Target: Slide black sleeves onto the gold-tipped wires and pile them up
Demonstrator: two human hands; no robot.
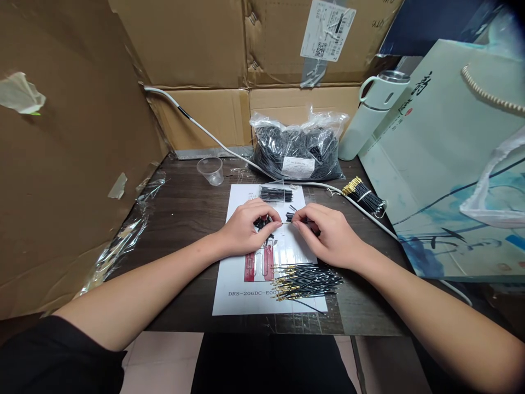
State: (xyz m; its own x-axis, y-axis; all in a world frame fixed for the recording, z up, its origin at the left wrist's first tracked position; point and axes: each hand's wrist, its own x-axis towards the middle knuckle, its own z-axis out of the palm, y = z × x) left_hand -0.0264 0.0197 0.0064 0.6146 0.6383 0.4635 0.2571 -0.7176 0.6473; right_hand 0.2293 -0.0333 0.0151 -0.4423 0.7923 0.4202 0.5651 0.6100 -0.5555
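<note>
A: Head view. Left hand [246, 227] pinched shut on a thin pin [286, 222], thumb and forefinger together at its end; right hand [330, 235] closed the same way on the other end, a small black sleeve [290, 217] right at the fingertips. Both just above the printed sheet [262, 295], mid-bench.

B: Best handled how?

A: Probably with wrists resting on the bench [184, 219], grip near the tips, pin and sleeve kept in one straight line, pushed gently rather than forced. Likely easy to bend, being so thin.

B: Materials?

A: Finished pile [305, 282] near the right wrist: slim black rods, brass-coloured ends, lying roughly parallel. Banded bundle [365, 196] of the same further right, gold tips fanned. Loose black pieces under the left hand, partly hidden.

B: And behind?

A: Crinkled clear bag [297, 148] stuffed with black sleeves, white label on front. Small clear plastic cup [210, 170], ribbed. Smooth white flask [371, 117] with metal lid. White cable [213, 137] running across. Rough cardboard walls [69, 180] all around, glossy paper bag [451, 164] at right.
</note>
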